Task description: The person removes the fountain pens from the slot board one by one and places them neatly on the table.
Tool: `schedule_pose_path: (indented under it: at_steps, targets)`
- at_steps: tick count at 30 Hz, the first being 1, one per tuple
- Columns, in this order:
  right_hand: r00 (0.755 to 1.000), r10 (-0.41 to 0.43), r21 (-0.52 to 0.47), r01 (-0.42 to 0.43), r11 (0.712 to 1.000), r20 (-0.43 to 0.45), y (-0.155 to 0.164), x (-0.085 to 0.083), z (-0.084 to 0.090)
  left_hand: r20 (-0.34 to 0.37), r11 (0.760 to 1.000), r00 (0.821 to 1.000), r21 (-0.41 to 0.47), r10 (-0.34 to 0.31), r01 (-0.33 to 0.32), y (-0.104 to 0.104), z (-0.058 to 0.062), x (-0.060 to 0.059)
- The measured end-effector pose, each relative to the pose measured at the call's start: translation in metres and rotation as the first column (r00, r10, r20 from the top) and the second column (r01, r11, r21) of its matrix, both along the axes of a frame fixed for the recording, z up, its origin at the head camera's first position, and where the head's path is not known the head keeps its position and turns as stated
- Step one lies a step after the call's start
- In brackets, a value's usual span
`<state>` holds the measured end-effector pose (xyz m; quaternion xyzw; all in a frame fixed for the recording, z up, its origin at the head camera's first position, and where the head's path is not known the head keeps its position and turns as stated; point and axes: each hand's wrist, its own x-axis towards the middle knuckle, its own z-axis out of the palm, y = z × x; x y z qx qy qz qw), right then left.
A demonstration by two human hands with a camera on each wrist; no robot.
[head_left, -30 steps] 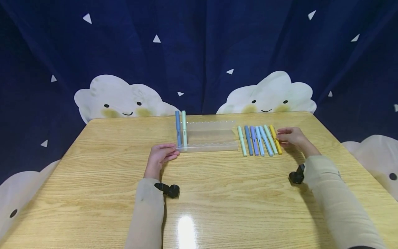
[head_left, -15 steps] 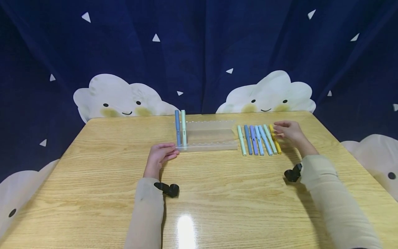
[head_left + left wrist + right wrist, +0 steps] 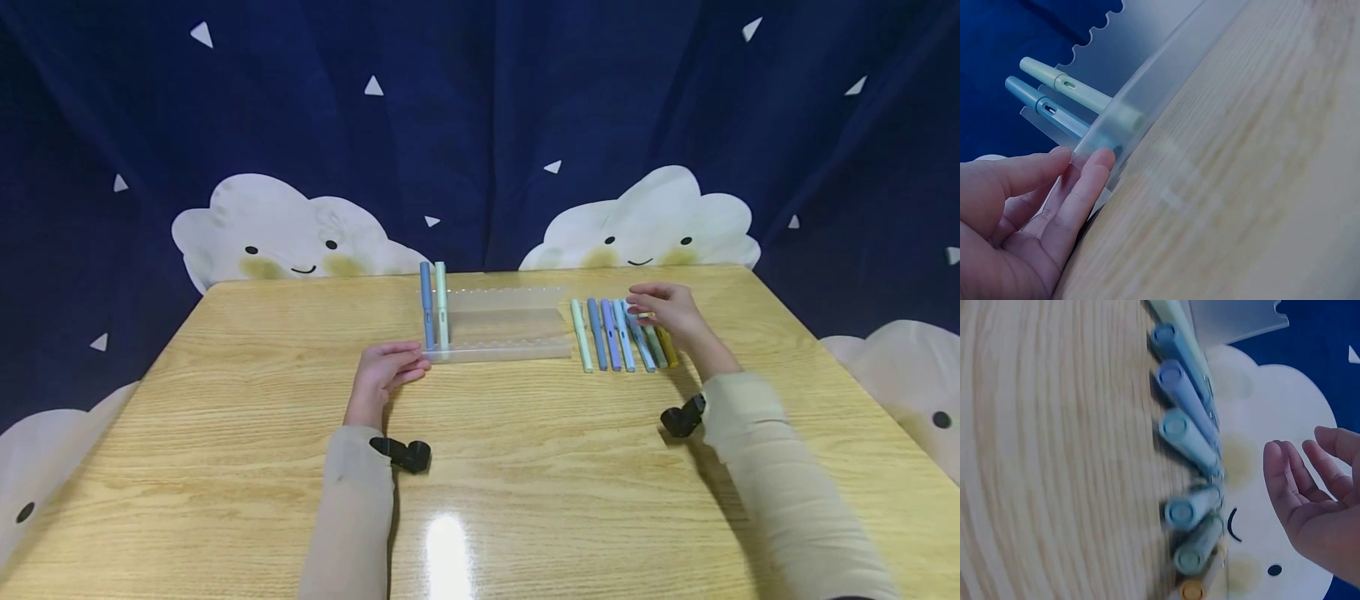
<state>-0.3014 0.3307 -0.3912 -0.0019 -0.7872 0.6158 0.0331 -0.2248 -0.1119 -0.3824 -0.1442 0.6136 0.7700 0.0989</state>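
My left hand (image 3: 384, 372) pinches the left front corner of a clear plastic pen rack (image 3: 510, 350), its thumb and fingertips on the edge in the left wrist view. A blue pen (image 3: 427, 293) and a pale green pen (image 3: 441, 293) lean in the rack's leftmost notches, caps up. To the right, several capped pens lie side by side on the table, among them a pale green one (image 3: 581, 335), a purple one (image 3: 611, 335) and a yellow one (image 3: 1192, 590). Over the right part of this row hovers my right hand (image 3: 669, 310), fingers loosely bent and holding nothing.
The wooden table (image 3: 525, 467) spreads out in front of the rack and pens. Behind its far edge hangs a dark blue curtain (image 3: 450, 125) with white clouds. A black wrist camera (image 3: 405, 454) sits on each sleeve.
My right hand has moved left from beside the yellow pen to above the light blue and green pens. The left hand stays at the rack's corner.
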Motion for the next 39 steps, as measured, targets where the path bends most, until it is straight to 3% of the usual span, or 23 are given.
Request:
schedule_pose_path:
  at_steps: [7,12,32,39]
  targets:
    - [0.993,0.119,-0.093,-0.118,0.989,0.0,-0.043,0.029,0.037,-0.004,1.0,1.0,-0.001,0.0,0.0,0.0,0.0,0.0]
    - [0.992,0.123,-0.061,-0.123,0.991,0.006,-0.068,0.043,0.054,-0.003,1.0,1.0,0.002,0.001,-0.001,0.0,0.0,0.0]
    - [0.984,0.177,-0.133,-0.176,0.975,-0.005,-0.128,0.038,0.051,-0.007,0.998,1.0,0.062,-0.001,0.001,0.0,0.0,0.0]
    - [0.979,0.202,-0.138,-0.199,0.97,0.008,-0.152,0.038,0.052,0.0,0.999,1.0,0.032,-0.001,0.001,0.0,-0.001,0.0]
